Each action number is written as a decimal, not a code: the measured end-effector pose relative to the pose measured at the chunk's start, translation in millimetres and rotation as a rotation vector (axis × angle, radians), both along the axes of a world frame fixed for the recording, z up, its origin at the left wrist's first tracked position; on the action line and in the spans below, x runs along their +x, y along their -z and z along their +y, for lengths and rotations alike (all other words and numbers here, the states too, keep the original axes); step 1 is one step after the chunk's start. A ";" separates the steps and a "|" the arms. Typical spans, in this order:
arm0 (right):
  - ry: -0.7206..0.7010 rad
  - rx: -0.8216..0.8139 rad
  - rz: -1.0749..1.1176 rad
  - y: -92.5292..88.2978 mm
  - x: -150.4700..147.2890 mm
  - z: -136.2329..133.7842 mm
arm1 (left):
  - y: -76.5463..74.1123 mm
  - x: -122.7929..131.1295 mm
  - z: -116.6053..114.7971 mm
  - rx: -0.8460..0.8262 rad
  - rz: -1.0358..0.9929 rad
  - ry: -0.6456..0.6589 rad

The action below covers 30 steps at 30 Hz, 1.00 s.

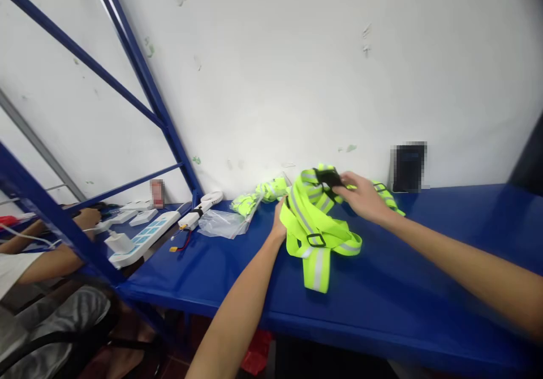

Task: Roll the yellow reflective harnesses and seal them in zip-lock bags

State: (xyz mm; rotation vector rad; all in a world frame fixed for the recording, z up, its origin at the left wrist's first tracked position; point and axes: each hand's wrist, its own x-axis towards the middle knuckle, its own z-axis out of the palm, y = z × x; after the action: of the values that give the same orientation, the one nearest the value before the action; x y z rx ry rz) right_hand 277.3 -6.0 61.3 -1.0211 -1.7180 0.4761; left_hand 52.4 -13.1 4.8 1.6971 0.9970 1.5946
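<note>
A neon yellow reflective strap harness (306,215) with silver stripes and black buckles hangs in loops above the blue table. My left hand (280,220) grips it from the left side, its fingers mostly hidden behind the straps. At the upper right of the bundle, my right hand (360,195) pinches a black buckle part (328,176) of the same harness. One strap end dangles low toward the table's front. Behind my right hand lies more yellow reflective strap (386,197), partly covered.
Bagged yellow straps (248,202) and a clear plastic bag (224,223) lie at the back left, near a battery pack with wires (190,219). A white power strip (146,238) sits beyond the blue frame post (144,73). Another person's arm (51,263) is at far left.
</note>
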 end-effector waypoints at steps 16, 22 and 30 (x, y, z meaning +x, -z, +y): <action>-0.207 0.281 -0.422 -127.8 -7.7 14.0 | -6.5 -1.6 -1.1 -0.294 -0.347 0.013; -0.136 0.129 -0.232 -51.3 -1.5 17.8 | -8.7 18.6 -16.0 -0.430 -0.613 0.360; 0.154 0.535 -0.558 -35.9 -3.4 13.4 | -6.2 17.4 -11.5 -0.485 -0.339 0.197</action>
State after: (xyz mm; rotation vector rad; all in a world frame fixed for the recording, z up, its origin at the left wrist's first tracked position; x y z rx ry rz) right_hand 273.8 7.4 97.2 -0.9205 -2.0692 -0.3979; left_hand 69.8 -24.5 10.9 1.1156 0.9170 1.3196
